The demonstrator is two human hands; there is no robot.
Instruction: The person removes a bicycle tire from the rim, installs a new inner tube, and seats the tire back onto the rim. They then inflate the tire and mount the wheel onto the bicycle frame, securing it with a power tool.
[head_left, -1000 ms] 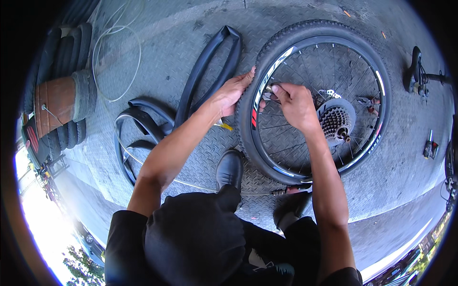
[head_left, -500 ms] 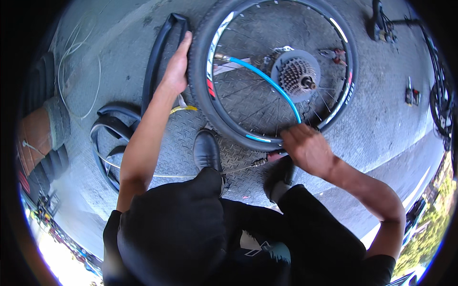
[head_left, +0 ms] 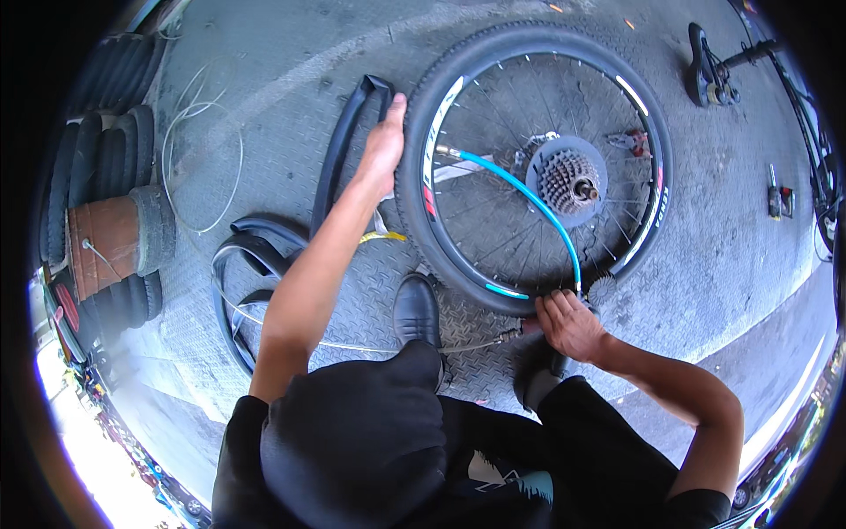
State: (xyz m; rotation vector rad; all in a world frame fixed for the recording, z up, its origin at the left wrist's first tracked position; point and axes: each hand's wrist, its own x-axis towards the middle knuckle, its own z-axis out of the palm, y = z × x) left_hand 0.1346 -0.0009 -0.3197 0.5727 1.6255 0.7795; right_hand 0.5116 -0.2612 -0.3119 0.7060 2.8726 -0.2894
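Note:
A bicycle wheel with a black knobbly tyre and a cog cassette at its hub stands in front of me. My left hand holds the tyre at its left side, thumb upward; the other fingers are mostly hidden. From a brass-coloured chuck at the rim, a blue hose curves down to my right hand. That hand is closed around a tyre inflator, its dark handle showing below the fingers. A round gauge sits beside the knuckles. A clear air line joins the inflator through a metal coupling.
Black inner tubes lie on the textured metal floor to the left. Stacked tyres stand farther left. A red-handled tool is visible through the spokes. Bike parts and a small tool lie right.
The whole view has shifted, so the wheel and both hands appear lower and farther right. My right hand has turned on the inflator, and its gauge now shows.

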